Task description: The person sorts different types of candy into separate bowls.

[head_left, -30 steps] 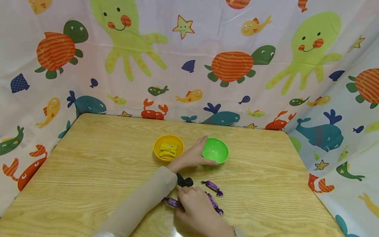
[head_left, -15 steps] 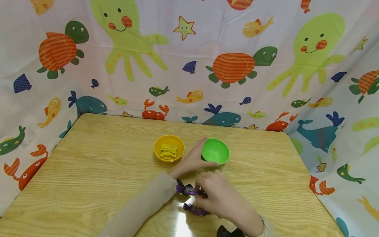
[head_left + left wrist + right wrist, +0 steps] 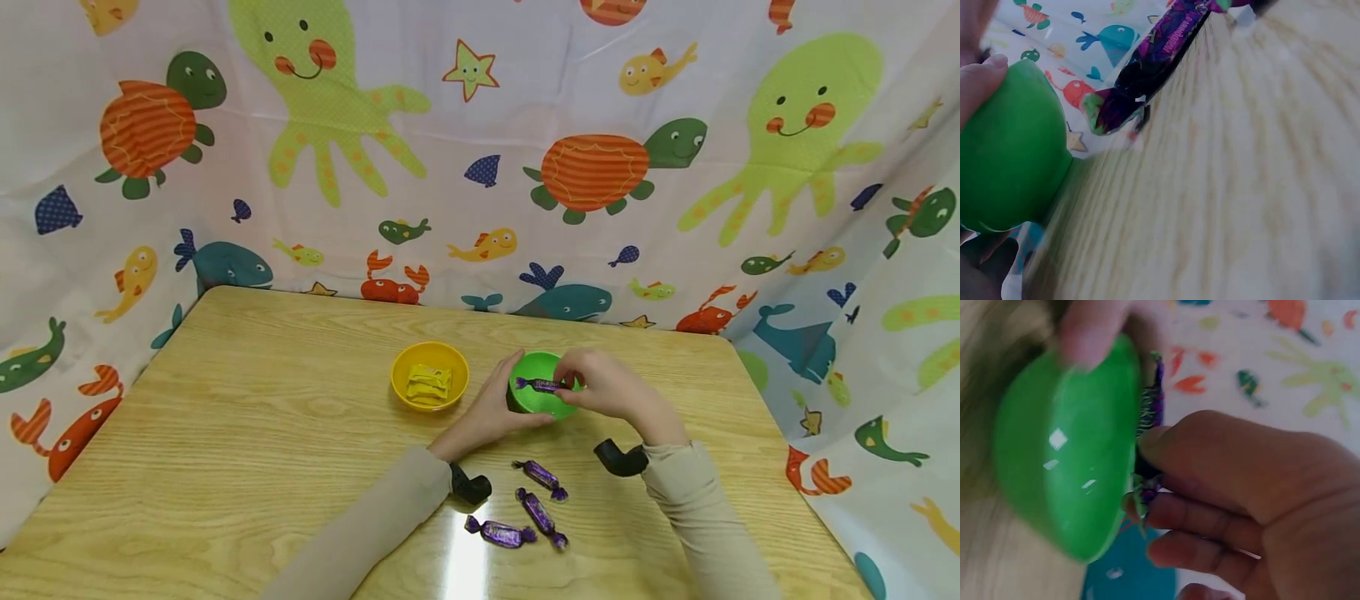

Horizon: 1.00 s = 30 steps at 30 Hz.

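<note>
The table is backed by a cloth [image 3: 487, 117] printed with sea animals. The table [image 3: 285, 400] is topped in pale wood grain, and its far edge is met by the cloth. The table is crossed from its near side by two pale sleeves [image 3: 375, 517] [image 3: 705, 508].

The green bowl [image 3: 537, 365], set right of the table's middle towards the far edge, is grasped by the left hand [image 3: 489, 410], its wall held between thumb and fingers. By the right hand [image 3: 618, 390] a purple sweet [image 3: 542, 386] is pinched at one end and held over the green bowl; whether the bowl is touched by it cannot be told. The sweet's long axis is laid nearly along the far edge, its free twisted end pointed at the table's left edge.

The yellow bowl [image 3: 407, 360] is placed just left of the left hand, and small yellow packs [image 3: 429, 383] are contained in it, their long axes turned roughly side to side.

Between the green bowl and the near edge, three loose sweets [image 3: 540, 475] [image 3: 537, 512] [image 3: 501, 533] are scattered. The two farther ones are slanted, near ends pointed towards the near right corner; the nearest is laid almost parallel to the far edge.
</note>
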{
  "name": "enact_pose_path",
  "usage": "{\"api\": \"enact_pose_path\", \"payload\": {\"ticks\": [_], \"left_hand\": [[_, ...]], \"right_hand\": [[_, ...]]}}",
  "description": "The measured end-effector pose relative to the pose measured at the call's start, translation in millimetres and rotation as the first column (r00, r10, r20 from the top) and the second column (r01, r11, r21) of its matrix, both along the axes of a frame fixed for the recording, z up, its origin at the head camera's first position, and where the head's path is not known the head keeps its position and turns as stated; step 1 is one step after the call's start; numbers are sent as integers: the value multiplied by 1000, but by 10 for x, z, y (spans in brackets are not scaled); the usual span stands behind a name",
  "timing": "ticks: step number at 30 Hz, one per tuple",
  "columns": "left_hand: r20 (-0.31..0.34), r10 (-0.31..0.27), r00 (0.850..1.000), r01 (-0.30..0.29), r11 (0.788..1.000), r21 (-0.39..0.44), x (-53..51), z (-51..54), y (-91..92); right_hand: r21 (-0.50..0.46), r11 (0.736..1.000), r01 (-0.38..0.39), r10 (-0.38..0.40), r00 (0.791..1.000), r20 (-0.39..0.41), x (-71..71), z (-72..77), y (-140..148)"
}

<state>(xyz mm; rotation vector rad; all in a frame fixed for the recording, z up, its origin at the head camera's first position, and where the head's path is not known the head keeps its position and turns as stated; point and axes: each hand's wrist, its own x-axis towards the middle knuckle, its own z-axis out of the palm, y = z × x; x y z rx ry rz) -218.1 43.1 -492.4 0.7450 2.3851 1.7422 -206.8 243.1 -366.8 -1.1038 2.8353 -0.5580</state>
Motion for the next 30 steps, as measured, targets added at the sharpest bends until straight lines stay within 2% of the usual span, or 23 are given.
{"api": "enact_pose_path", "payload": {"ticks": [2,5,11,17,26,30], "left_hand": [[-5,8,1000,-8,1000,-3,4,-3,10],[-19,5,1000,-5,1000,-7,5,-17,18],[-21,-9,1000,9,1000,-11,14,-59,19],[-21,-8,1000,7,1000,-15,4,-86,15],[-37,-16,999,15,1000,-19,-7,-78,-5],[-27,-22,999,22,1000,-8,-5,-82,-19]], "right_hand": [[23,1000,9,-8,999,-38,-106,-123,52],[66,997,36,-30,995,-97,-193,-296,71],[173,977,126,-84,970,-230,-217,-521,-41],[257,949,185,-122,962,-243,-168,-555,-188],[224,948,228,-175,957,-233,-127,-546,-225],[160,962,220,-180,956,-230,-116,-523,-191]]}}
